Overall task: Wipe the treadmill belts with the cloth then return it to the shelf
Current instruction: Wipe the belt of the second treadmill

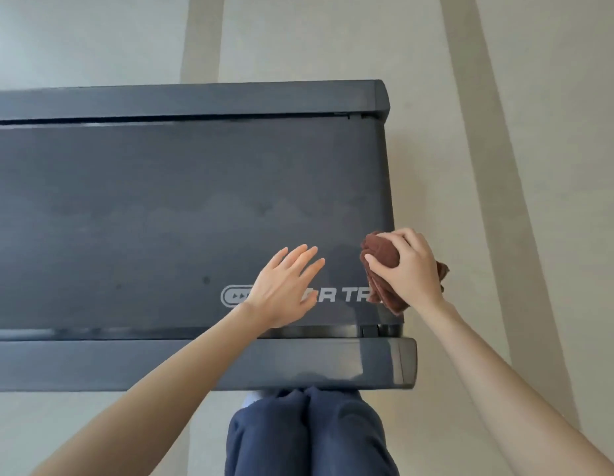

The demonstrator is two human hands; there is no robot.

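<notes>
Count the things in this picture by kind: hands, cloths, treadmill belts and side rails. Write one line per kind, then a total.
Hands: 2, the left hand and the right hand
Cloths: 1, the brown cloth
Belts: 1, the treadmill belt
Rails: 2, the far side rail and the near side rail
Total: 6

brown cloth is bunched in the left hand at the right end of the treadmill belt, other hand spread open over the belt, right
Not quite: the head view shows the right hand gripping the brown cloth at the right end of the treadmill belt; the left hand is spread open over it.
</notes>
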